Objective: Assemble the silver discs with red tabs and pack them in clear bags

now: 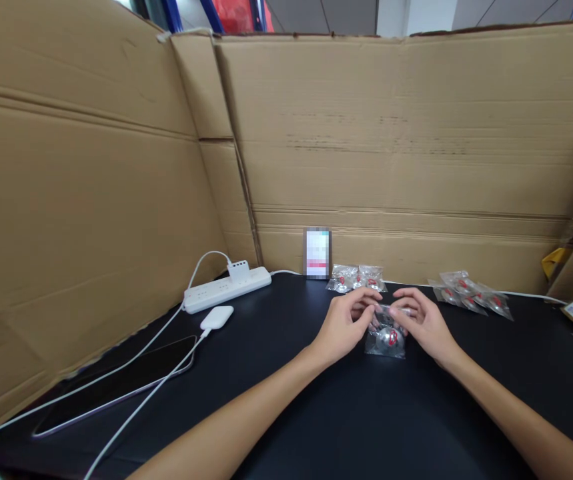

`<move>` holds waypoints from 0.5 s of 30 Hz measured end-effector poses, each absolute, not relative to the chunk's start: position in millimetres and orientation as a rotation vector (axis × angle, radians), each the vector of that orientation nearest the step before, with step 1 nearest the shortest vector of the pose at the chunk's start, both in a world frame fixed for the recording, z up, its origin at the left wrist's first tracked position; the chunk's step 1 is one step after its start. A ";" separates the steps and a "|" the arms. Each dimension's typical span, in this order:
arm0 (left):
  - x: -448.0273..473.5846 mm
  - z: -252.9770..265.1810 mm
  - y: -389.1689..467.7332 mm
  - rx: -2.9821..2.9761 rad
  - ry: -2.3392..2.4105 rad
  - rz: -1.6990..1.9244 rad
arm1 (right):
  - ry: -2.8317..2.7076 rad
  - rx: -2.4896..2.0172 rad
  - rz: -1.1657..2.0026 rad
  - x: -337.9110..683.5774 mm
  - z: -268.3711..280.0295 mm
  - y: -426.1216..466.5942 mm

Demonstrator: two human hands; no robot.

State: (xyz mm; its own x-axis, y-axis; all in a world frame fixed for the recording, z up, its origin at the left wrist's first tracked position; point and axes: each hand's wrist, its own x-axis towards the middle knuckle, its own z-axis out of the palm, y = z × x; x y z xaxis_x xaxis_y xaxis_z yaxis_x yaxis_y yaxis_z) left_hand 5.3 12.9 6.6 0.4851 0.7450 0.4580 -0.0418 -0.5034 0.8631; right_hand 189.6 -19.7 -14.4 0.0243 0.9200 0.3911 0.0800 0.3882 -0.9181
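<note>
A: What's the biggest stuff in view?

B: Tall brown cardboard walls [391, 133], creased and scuffed, with the back and left of the workspace closed in by them. Next, a dark table [276, 413]. On its left side a flat dark slab like a tablet or phone [121, 383] is crossed by a white cable [151, 400], and a white power strip [226, 291] is set further back, with a small adapter [239, 269] plugged into it.

A: And the hands?

B: Both half-curled, not clenched. The top edge of a clear bag [385, 332] is pinched by the left hand [349, 320] and the right hand [423, 323], thumbs almost meeting. Some fingertips are hidden, tbh.

A: Other bags around?

B: Yep, a loose pile of similar bags [471, 293] is seen to the right, and a smaller bunch [356, 278] just behind the left hand, beside an upright screen [317, 253] that's been pixelated.

A: So how does the held one look?

B: Small, shiny, a bit crinkled, kept between the hands just above or on the table, can't be told which. A round silver piece [382, 342] is contained in it, and a little red mark [393, 337] is shown on that.
</note>
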 end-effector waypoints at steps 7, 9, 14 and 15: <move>3.4 4.5 17.3 2.049 0.736 0.934 | -1.560 -1.019 0.788 185.4 -14.2 -23.2; 1.5 3.5 19.5 2.114 0.736 0.866 | -1.572 -1.050 0.833 185.4 -14.4 -24.0; -5.2 6.2 24.2 2.234 0.752 0.745 | -1.600 -1.105 0.992 188.7 -15.4 -22.6; -7.0 7.5 25.7 2.256 0.748 0.707 | -1.602 -1.105 1.018 189.8 -15.3 -21.9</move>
State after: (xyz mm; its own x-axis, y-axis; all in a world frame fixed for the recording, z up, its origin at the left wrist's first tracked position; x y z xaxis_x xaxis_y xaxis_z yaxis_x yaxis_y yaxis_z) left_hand -7.0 25.7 7.5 0.6920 0.6658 0.2789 0.3155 -0.6264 0.7128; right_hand 189.8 -21.9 -15.3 -0.1845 0.9575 0.2216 0.2058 0.2581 -0.9440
